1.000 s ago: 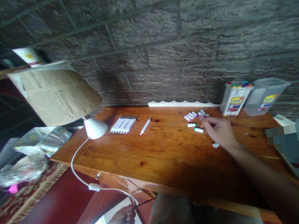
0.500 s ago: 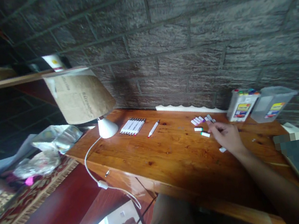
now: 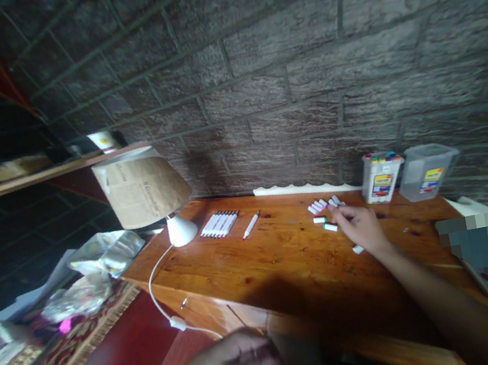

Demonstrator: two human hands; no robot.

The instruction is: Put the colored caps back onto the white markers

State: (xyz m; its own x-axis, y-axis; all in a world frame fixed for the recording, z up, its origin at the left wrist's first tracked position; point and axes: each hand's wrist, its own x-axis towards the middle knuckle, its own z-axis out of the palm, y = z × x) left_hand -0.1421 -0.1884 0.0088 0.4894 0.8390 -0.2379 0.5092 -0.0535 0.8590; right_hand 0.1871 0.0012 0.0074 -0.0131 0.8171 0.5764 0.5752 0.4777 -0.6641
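Four pale caps [image 3: 317,208], tinged pink to lilac, lie side by side toward the back right of the desk [image 3: 284,251]. Just right of them: a few grey-white caps [image 3: 334,200], partly behind the fingers. Nearer the front edge, two white caps with green bands [image 3: 329,228] lie at slightly different angles; one whitish cap [image 3: 358,248] sits apart, by the right wrist. Toward the left edge, a close row of white markers [image 3: 219,224] with dark ends; just right of it, one single marker [image 3: 250,225], red at its near tip.

Right hand [image 3: 360,226]: above the caps, fingers bent, thumb and forefinger tips close together beside the grey-white caps. Cannot tell from where I stand whether a cap is pinched. Left hand [image 3: 231,364]: in front of the desk's front edge, blurred, fingers partly curled; contents, if any, cannot be determined.

Labels: two clear plastic containers stand at the back right corner, the left container [image 3: 380,180] with multicoloured tops at its mouth, the right container [image 3: 425,166] see-through. Both carry yellow, red and blue labels, print too small to read. Marker barrels show dark lettering, illegible. Lampshade [image 3: 143,187], near the left edge: printed lines, too blurred to transcribe.
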